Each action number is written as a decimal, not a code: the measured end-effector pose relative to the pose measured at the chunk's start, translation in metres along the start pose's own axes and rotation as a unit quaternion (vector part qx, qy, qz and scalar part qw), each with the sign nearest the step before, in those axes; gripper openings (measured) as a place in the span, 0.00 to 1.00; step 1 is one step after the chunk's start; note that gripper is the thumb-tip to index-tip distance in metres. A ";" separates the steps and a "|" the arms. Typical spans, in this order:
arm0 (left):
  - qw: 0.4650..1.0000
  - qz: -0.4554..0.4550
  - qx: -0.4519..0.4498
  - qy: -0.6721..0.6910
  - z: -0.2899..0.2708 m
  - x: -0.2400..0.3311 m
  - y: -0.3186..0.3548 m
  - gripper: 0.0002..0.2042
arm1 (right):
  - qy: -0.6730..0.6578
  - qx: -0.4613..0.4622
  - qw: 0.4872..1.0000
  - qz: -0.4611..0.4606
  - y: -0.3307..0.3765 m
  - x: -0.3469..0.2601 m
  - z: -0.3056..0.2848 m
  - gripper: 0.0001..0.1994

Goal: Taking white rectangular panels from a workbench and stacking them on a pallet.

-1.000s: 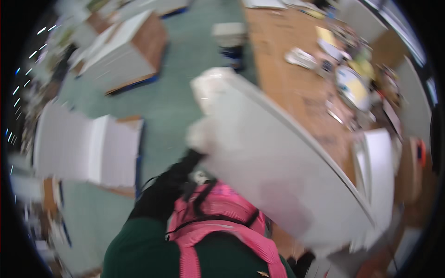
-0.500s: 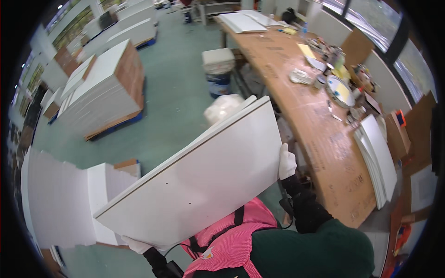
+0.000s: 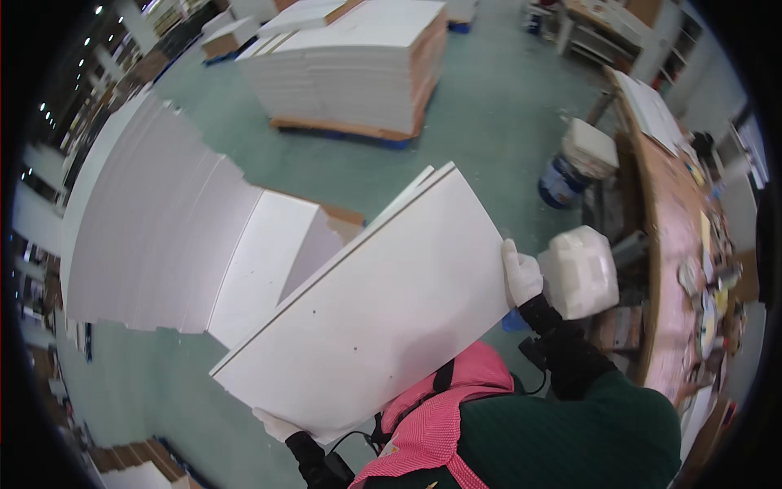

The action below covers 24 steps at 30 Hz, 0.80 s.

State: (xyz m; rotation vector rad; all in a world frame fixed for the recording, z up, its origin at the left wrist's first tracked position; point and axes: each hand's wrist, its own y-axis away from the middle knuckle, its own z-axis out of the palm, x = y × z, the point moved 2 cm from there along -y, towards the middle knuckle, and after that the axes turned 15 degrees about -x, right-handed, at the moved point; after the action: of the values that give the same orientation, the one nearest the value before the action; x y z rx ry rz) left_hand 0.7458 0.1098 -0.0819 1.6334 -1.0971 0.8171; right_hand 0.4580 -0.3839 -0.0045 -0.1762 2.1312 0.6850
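A large white panel with a few small holes and a groove along its far edge is held slanting in front of my body. Behind that edge shows a strip of a second white board. My gloved right hand grips the panel's right end, thumb on the upper face and fingers hidden beneath. At the near left corner, my gloved left hand is closed on the panel's edge, its fingers mostly under it. The panel's left part overlaps the view of a low stack of white boards.
A tall stack of white boards stands at left. Ahead, more boards sit on a pallet. On the right are a white wrapped block, a blue bucket with a pale pad on top, and a long cluttered workbench.
My view and body have turned left, away from the workbench and toward the board stacks. The panel has come along, still in both hands.
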 end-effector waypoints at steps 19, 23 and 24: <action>0.979 -0.175 0.084 0.060 -0.042 0.001 -0.177 0.37 | 0.261 -0.224 0.937 -0.052 -0.213 -0.207 0.298 0.34; 0.971 -0.226 0.078 0.028 -0.023 0.009 -0.250 0.37 | 0.298 -0.208 0.930 -0.058 -0.262 -0.212 0.374 0.35; 0.970 -0.231 0.074 0.026 -0.018 0.007 -0.268 0.37 | 0.302 -0.206 0.929 -0.052 -0.278 -0.216 0.393 0.35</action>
State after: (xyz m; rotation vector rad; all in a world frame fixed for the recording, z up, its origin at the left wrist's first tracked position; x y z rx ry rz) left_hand 0.9966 0.1583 -0.1637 1.8835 -0.5881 0.6372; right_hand 0.9662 -0.4332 -0.1358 -0.8150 2.4935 1.1186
